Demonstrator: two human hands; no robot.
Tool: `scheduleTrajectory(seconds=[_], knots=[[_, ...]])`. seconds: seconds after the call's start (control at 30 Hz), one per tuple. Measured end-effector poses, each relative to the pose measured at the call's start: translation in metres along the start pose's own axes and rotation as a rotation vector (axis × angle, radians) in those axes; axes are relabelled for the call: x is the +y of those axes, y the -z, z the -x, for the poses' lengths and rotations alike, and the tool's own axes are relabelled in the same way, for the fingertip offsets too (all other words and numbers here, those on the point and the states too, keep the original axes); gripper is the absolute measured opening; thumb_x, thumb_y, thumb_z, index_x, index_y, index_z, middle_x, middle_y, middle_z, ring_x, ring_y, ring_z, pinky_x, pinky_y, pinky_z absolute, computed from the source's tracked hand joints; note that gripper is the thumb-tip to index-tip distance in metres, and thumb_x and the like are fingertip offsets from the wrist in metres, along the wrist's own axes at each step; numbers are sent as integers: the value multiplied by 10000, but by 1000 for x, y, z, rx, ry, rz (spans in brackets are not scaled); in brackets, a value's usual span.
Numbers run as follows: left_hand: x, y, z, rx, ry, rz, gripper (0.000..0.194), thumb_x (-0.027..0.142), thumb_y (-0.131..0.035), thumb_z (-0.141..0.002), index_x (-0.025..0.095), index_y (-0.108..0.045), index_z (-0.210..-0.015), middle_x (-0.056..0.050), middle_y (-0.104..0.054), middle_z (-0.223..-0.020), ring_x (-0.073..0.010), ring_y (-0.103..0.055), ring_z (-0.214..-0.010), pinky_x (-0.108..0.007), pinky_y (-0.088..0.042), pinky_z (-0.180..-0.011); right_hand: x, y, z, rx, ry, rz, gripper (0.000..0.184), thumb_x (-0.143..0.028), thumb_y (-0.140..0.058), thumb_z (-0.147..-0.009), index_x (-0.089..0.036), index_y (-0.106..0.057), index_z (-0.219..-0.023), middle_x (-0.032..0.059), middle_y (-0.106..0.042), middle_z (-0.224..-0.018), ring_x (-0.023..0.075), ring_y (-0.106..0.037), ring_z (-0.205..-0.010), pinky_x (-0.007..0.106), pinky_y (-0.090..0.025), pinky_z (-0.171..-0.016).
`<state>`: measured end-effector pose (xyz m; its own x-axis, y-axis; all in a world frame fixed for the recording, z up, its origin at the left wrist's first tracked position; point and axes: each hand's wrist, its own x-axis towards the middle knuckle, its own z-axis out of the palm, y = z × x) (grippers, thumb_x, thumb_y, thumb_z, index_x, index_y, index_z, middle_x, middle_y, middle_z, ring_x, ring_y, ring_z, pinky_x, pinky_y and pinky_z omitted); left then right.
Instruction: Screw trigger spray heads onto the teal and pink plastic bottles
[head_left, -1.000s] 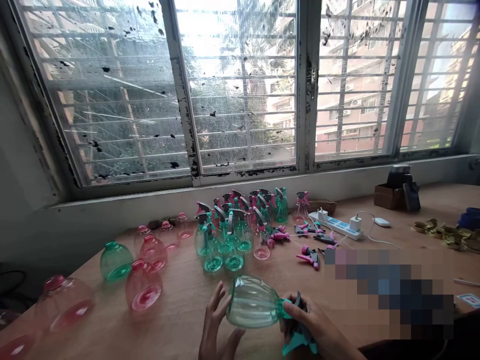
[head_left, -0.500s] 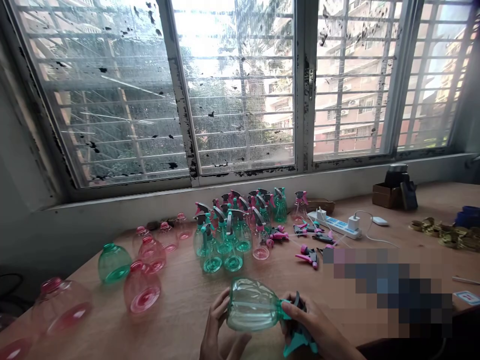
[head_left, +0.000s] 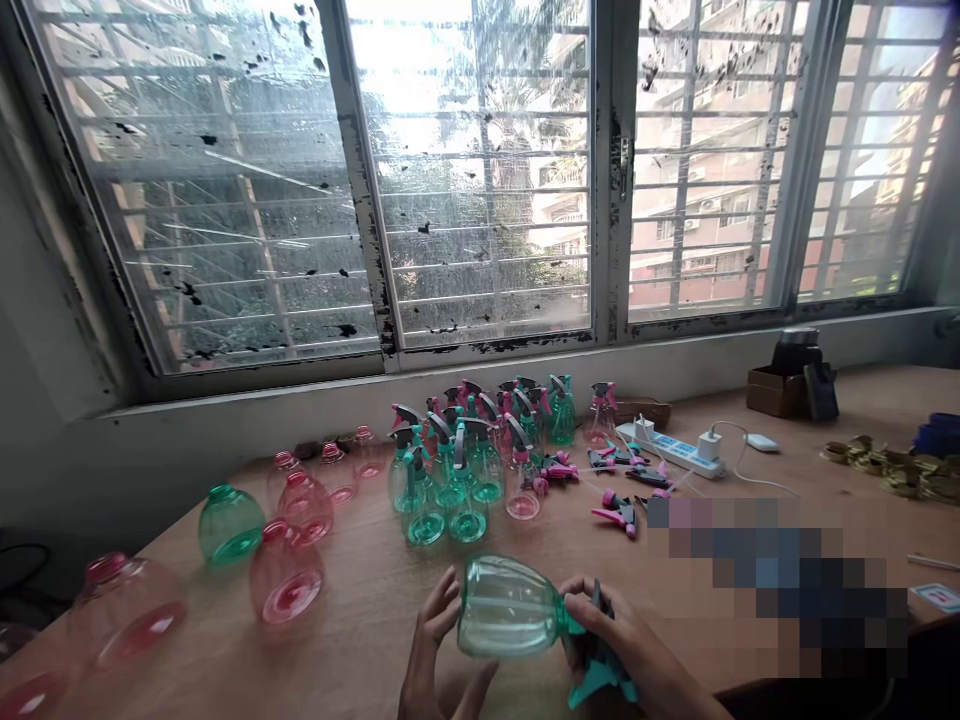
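A clear green spray bottle (head_left: 506, 607) lies on its side in front of me, held between both hands above the wooden table (head_left: 375, 640). My left hand (head_left: 435, 650) cups its wide base, fingers curled against it. My right hand (head_left: 630, 655) is wrapped round the teal and grey trigger head (head_left: 596, 665) at the bottle's neck. The trigger lever points down past my fingers.
Several assembled green and pink spray bottles (head_left: 469, 450) stand behind. Headless pink and green bottles (head_left: 285, 570) lie to the left. Loose pink trigger heads (head_left: 619, 513), a white power strip (head_left: 671, 450), a small box (head_left: 780, 390) and gold pieces (head_left: 885, 465) sit to the right.
The bottle has turned slightly in my hands, and my left fingers have shifted on its base. Nothing else has moved.
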<state>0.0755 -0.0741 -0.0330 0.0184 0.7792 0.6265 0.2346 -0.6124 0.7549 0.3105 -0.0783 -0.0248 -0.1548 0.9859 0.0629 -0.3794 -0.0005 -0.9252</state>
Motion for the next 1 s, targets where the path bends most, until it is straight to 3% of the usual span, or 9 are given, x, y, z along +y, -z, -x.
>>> scheduleTrajectory(seconds=[0.17, 0.37, 0.57, 0.7, 0.8, 1.0], knots=[[-1, 1, -1, 31, -19, -15, 404, 465, -681, -889, 296, -650, -1255, -99, -626, -1419, -322, -564, -1351, -480, -430, -1164, -4, -2, 3, -62, -5, 7, 446, -599, -743, -810, -204, -540, -844, -5, -729, -579, 144, -649, -470, 221, -496, -468], [1, 0, 0, 1, 34, 60, 492, 531, -735, -823, 290, -631, -1239, -114, -595, -1488, -362, -514, -1408, -538, -387, -1191, -1, -2, 4, -31, -3, 15, 446, -595, -754, -796, -193, -560, -810, 4, -725, -557, 146, -645, -446, 218, -479, -446], [12, 0, 0, 15, 166, 113, 420, 584, -620, -893, 280, -657, -1179, -116, -589, -1501, -356, -502, -1421, -476, -560, -1036, -1, -4, 3, 22, -28, 62, 504, -660, -745, -769, -199, -542, -760, 4, -714, -528, 151, -647, -439, 221, -488, -436], [8, 4, -3, 4, 23, -19, 392, 514, -576, -951, 337, -665, -1290, -62, -618, -1473, -300, -516, -1409, -436, -439, -1158, -5, -7, 4, 56, -21, 97, 584, -756, -688, -753, -186, -566, -733, 12, -701, -517, 157, -646, -437, 233, -502, -433], [3, 6, -5, 8, -75, -65, 362, 442, -586, -968, 366, -668, -1313, -48, -660, -1411, -282, -566, -1349, -387, -465, -1120, -7, -9, 5, 68, -49, 93, 611, -788, -669, -741, -188, -560, -705, 16, -698, -517, 156, -644, -432, 235, -499, -432], [7, 3, -2, 5, -32, 6, 558, 551, -732, -827, 315, -628, -1321, -93, -614, -1479, -352, -526, -1393, -509, -411, -1172, -5, -8, 3, 80, -69, 68, 621, -799, -678, -721, -189, -562, -703, 15, -700, -513, 158, -644, -426, 237, -505, -428]])
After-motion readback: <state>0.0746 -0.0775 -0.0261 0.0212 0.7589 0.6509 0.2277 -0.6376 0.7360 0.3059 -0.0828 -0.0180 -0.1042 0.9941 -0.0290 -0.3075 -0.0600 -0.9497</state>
